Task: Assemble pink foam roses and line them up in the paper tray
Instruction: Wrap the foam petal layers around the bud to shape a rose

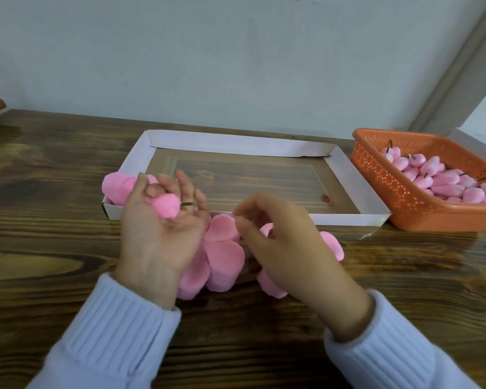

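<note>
My left hand [160, 228] is turned palm up at the paper tray's near-left corner and holds a pink foam bud [166, 206] whose thin green stem points right. My right hand [286, 242] hovers over a pile of loose pink foam petals [222, 256] on the table, fingers curled with thumb and forefinger close together; whether they pinch a petal I cannot tell. The white paper tray [348, 178] lies just beyond both hands. One finished pink rose [118, 186] sits in the tray's near-left corner, partly hidden by my left hand.
An orange perforated basket [376, 175] with several pink buds on stems [446, 181] stands right of the tray. A white box edge [472, 141] shows behind the basket. The dark wooden table [54, 192] ends at a pale wall behind the tray.
</note>
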`<action>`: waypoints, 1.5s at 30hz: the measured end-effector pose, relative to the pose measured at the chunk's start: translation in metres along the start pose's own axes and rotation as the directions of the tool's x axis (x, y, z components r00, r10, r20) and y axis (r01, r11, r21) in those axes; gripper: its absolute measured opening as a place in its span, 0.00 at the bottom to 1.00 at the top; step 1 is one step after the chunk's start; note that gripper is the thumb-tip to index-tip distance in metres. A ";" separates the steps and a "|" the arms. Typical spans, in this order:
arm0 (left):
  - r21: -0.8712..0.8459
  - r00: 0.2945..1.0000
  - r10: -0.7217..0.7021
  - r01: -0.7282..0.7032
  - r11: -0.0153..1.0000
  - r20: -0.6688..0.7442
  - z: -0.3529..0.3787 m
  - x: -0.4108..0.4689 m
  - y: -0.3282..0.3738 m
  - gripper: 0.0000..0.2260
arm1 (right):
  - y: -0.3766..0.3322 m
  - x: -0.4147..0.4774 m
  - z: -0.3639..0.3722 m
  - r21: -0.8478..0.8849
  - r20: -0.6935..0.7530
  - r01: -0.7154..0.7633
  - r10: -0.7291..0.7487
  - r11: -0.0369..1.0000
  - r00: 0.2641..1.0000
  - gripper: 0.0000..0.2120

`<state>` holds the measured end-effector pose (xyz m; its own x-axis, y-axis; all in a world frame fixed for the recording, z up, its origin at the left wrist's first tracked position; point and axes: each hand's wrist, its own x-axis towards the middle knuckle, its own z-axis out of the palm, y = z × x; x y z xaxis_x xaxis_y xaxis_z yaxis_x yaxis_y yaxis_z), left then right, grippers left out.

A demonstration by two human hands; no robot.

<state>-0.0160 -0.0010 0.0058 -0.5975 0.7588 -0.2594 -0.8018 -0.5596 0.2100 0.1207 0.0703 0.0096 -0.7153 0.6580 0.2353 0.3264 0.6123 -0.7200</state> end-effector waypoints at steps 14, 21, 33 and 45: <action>-0.013 0.999 0.022 -0.022 1.000 -0.024 -0.003 0.006 0.001 0.18 | -0.008 0.019 0.028 -0.596 0.036 0.038 -0.020 0.802 0.999 0.09; 0.003 0.999 0.028 -0.028 1.000 -0.022 -0.004 0.008 0.000 0.20 | -0.004 0.023 0.031 -0.521 0.059 0.030 0.001 0.853 0.998 0.14; 0.051 0.998 0.047 -0.044 0.998 -0.044 -0.004 0.008 -0.002 0.17 | -0.001 0.021 0.031 -0.535 -0.015 0.046 -0.064 0.844 0.998 0.10; 0.058 0.998 0.032 -0.029 0.998 -0.048 -0.005 0.009 -0.002 0.17 | 0.005 0.020 0.033 -0.546 -0.078 0.018 -0.073 0.837 0.994 0.11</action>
<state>-0.0195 0.0056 -0.0014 -0.6228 0.7238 -0.2971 -0.7818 -0.5612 0.2716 0.0877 0.0727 -0.0107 -0.6865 0.6440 0.3375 0.5979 0.7642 -0.2419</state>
